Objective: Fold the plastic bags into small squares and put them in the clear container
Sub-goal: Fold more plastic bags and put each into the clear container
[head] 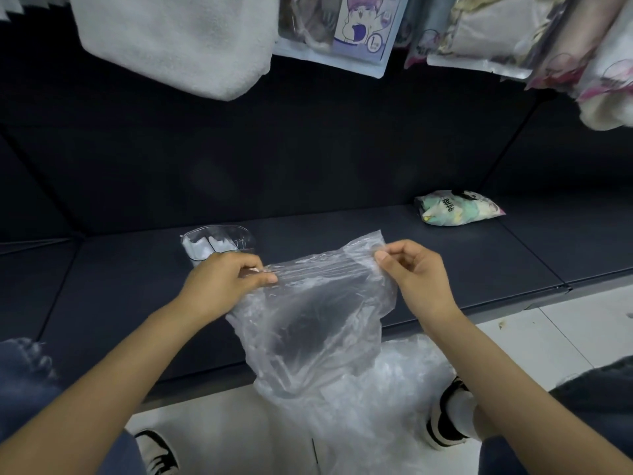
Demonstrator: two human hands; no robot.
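The left hand (228, 273) and the right hand (412, 269) each pinch a top corner of a clear bag (315, 313), thumb against fingers, and stretch that edge taut between them above the dark shelf (445, 255). Held so, the bag hangs flat and its creases pull out, which looks like the squaring-up before a first fold; no fold is made in it yet. The container (219, 243) stands on the shelf just beyond the left hand, close enough for a short reach, and some white or clear folded pieces seem to lie in it, though its near wall is hidden by the hand and the contents are hard to tell apart. Below the bag, on the floor (534, 337) against the shelf's front edge, lies a heap of crumpled plastic (359, 406), probably more bags waiting; how many cannot be told. A packet (457, 208) lies on the shelf well to the right of the bag. The bag's lower edge blends into the heap.
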